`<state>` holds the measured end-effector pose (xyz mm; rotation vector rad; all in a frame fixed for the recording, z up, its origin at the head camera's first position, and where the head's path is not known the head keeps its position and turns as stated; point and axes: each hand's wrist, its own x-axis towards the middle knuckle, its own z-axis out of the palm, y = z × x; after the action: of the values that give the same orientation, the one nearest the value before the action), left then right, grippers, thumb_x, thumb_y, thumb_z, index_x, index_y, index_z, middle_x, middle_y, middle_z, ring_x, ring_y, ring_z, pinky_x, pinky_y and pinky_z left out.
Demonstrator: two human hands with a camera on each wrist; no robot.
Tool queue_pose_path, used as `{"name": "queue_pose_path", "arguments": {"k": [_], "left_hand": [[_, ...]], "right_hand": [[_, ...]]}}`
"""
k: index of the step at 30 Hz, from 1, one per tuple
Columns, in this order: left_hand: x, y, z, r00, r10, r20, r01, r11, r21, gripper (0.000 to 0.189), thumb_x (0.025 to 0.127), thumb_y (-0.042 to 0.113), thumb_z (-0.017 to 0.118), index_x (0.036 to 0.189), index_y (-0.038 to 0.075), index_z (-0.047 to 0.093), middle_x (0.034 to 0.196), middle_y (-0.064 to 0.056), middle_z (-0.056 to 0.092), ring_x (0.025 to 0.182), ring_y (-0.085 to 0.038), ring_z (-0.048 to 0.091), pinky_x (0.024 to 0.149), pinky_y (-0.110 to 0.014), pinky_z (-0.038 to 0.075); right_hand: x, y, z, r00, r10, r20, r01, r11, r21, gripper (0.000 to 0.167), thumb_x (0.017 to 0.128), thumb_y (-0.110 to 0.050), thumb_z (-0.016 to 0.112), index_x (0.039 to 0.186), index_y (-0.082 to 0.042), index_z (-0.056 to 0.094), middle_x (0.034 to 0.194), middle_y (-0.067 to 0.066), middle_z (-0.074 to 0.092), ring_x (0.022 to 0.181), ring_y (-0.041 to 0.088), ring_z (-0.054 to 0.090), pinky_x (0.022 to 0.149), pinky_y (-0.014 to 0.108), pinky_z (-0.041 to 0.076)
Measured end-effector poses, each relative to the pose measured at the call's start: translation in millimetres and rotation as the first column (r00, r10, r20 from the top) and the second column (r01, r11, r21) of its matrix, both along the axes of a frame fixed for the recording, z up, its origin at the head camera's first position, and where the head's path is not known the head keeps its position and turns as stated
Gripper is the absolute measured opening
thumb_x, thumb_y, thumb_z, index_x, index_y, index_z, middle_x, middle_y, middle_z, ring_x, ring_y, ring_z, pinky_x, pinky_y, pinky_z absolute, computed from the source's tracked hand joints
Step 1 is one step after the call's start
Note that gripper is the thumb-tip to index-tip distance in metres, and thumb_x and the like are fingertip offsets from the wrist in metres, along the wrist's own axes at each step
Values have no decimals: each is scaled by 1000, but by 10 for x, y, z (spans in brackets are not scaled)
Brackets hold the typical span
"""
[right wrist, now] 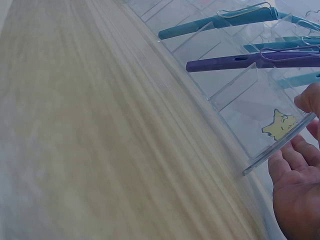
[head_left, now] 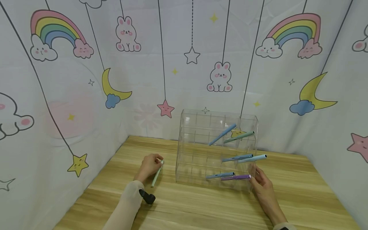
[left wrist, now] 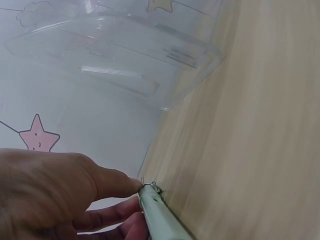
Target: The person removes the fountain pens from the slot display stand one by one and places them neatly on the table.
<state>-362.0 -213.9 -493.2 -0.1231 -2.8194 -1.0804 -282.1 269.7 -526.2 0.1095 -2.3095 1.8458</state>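
Observation:
A clear acrylic rack [head_left: 184, 150] with rows of compartments stands on the table. My left hand [head_left: 150, 166], left of the rack, pinches the clip end of a pale green pen [head_left: 156, 175]; the same pen [left wrist: 159, 216] slants out of the fingers in the left wrist view. With the thumb in front and fingers behind, my right hand [head_left: 263, 185] grips the rack's lower right side wall [right wrist: 277, 147]. Lying in the rack are a purple pen [head_left: 236, 177], a blue pen [head_left: 220, 175], a light blue pen [head_left: 254, 158], a green pen [head_left: 240, 137] and other blue ones.
The wooden table [head_left: 189, 207] runs out in front of the rack. Behind and at both sides hangs a white cloth [head_left: 149, 80] printed with rainbows, rabbits, moons and stars. A small black device [head_left: 147, 196] sits at the left wrist.

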Motion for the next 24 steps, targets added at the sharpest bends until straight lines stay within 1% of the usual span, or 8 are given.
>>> {"name": "queue_pose_path", "arguments": {"k": [3, 4, 6, 9, 11, 16, 21, 24], "left_hand": [[2, 4, 2, 1000, -2, -8, 2, 1000, -5, 27, 97, 1, 70, 123, -2, 75, 101, -16, 77, 81, -21, 67, 69, -31, 55], [4, 6, 4, 1000, -2, -12, 2, 1000, -6, 27, 96, 1, 70, 122, -2, 76, 100, -16, 77, 81, -20, 67, 68, -31, 55], [6, 13, 4, 1000, -1, -12, 1, 1000, -1, 26, 96, 0, 70, 122, -2, 76, 99, -16, 77, 80, -20, 67, 67, -30, 54], [10, 17, 4, 1000, -4, -10, 4, 1000, 4, 26, 96, -1, 70, 122, -3, 76, 98, -16, 77, 78, -20, 67, 66, -30, 54], [12, 22, 4, 1000, -6, -7, 7, 1000, 5, 27, 96, -1, 70, 122, -3, 75, 98, -17, 77, 79, -20, 67, 66, -30, 55], [0, 28, 2, 1000, -5, -5, 5, 1000, 9, 27, 95, -1, 71, 122, -3, 75, 98, -17, 78, 79, -21, 69, 67, -31, 56], [-4, 32, 26, 999, 21, -26, -21, 1000, 8, 28, 95, 3, 70, 123, -2, 75, 97, -17, 78, 73, -18, 67, 62, -27, 53], [3, 42, 91, 995, 35, -89, -33, 999, 22, 28, 96, 4, 70, 123, -2, 75, 98, -19, 79, 67, -16, 66, 58, -25, 50]], "right_hand": [[5, 1, 4, 1000, 0, 3, 0, 1000, -9, 66, 113, -25, 57, 169, -6, 29, 140, -15, 58, 115, -20, 56, 94, 6, 51], [6, 0, 5, 1000, -1, 3, 1, 1000, -10, 66, 113, -25, 57, 169, -6, 29, 141, -12, 59, 115, -20, 56, 94, 6, 51], [5, -5, 9, 1000, -2, 5, 2, 1000, -5, 66, 113, -25, 56, 170, -6, 29, 151, 3, 58, 115, -21, 56, 94, 6, 50], [-1, -12, 13, 1000, -4, 2, 4, 1000, -4, 66, 113, -25, 56, 170, -6, 28, 162, 26, 44, 117, -21, 55, 94, 5, 49], [-3, -14, 12, 1000, -10, -2, 10, 1000, -3, 66, 113, -25, 57, 170, -6, 29, 162, 28, 43, 117, -21, 55, 95, 4, 49], [-6, -13, 9, 999, -33, -9, 33, 999, 11, 65, 112, -24, 59, 169, -6, 32, 156, 12, 53, 116, -22, 55, 95, 4, 49], [3, -12, 8, 1000, -22, -10, 22, 1000, 0, 65, 113, -22, 57, 169, -5, 30, 161, 30, 47, 116, -23, 54, 95, 3, 48], [2, -9, 8, 1000, -12, -21, 12, 1000, -12, 64, 112, -18, 57, 169, -3, 30, 160, 37, 44, 117, -21, 56, 94, 3, 48]]}}
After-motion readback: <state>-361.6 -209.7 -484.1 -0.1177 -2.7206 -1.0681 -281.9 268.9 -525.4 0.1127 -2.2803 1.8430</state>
